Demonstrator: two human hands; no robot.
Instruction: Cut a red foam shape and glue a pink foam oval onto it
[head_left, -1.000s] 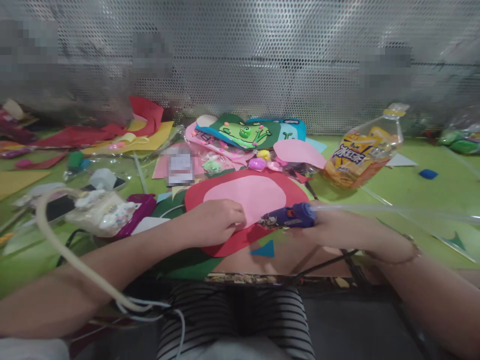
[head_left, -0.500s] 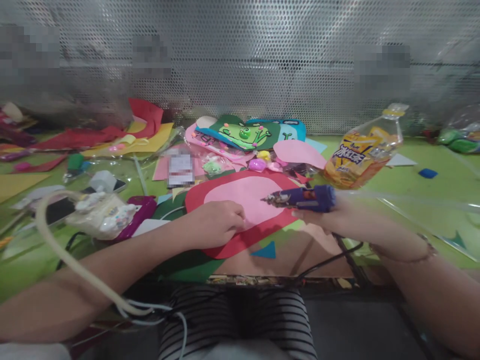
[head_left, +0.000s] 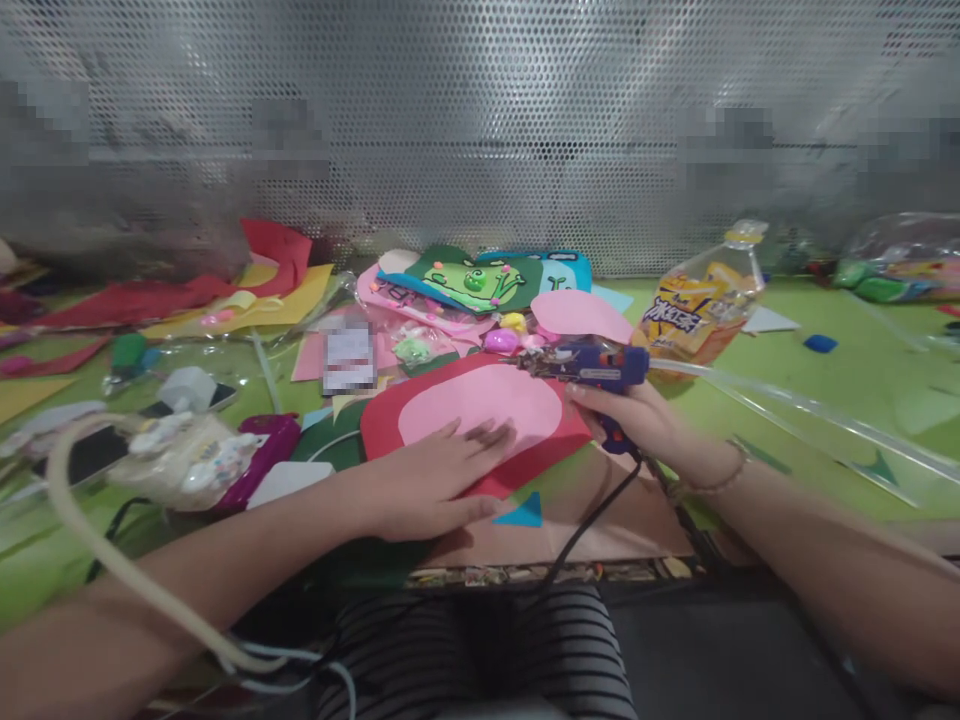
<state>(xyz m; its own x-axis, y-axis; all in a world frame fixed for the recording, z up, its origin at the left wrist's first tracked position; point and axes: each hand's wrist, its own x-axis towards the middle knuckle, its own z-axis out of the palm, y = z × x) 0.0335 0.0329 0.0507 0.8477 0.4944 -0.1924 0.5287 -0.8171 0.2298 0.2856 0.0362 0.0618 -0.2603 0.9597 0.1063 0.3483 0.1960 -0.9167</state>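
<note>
The left hand point(head_left: 442, 480) is lying flat, its grip released and fingers spread. It is pressing on the near edge of the pink oval cutout point(head_left: 487, 400), which is sitting on the red craft sheet point(head_left: 551, 440) on the green counter point(head_left: 825, 390). The right hand point(head_left: 641, 418) is clenching its grip around the purple glue gun point(head_left: 592, 365), holding it just above the red sheet's far right corner with the nozzle pointing left. A clear glue stick point(head_left: 787, 415) is jutting out behind the gun, and the black cord point(head_left: 592, 515) is hanging down past the sheet's near right edge. A blue triangle point(head_left: 525, 512) is lying just in front of the red sheet, and an orange drink bottle point(head_left: 701, 305) is leaning beyond its right side. Pressing looks like the step in hand. It is probably going best with the palm bearing down evenly and not sliding the oval, and with the hot nozzle being held clear of fingers and sheet.
</note>
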